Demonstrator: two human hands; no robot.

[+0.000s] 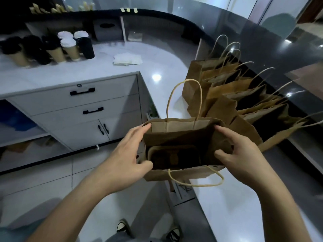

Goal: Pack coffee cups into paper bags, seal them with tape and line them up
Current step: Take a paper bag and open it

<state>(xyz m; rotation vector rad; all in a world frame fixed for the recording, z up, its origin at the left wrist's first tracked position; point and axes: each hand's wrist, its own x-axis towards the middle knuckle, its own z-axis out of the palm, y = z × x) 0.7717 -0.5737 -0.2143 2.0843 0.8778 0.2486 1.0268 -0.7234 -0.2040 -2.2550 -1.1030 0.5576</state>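
Observation:
An open brown paper bag (178, 127) with twine handles is held up in front of me, mouth toward the camera. My left hand (125, 151) grips its left side, thumb inside the mouth and fingers along the outer wall. My right hand (241, 152) grips the right side the same way, thumb hooked inside. A brown cardboard cup carrier (173, 156) lies at the bottom of the bag. Coffee cups (70, 48) with white and black lids stand on the white counter at far left.
A row of several brown paper bags (227, 91) stands on the counter (157, 67) at right, along a dark raised ledge. White napkins (127, 58) lie mid-counter. A drawer cabinet (83, 105) is at left. Tiled floor and my shoes are below.

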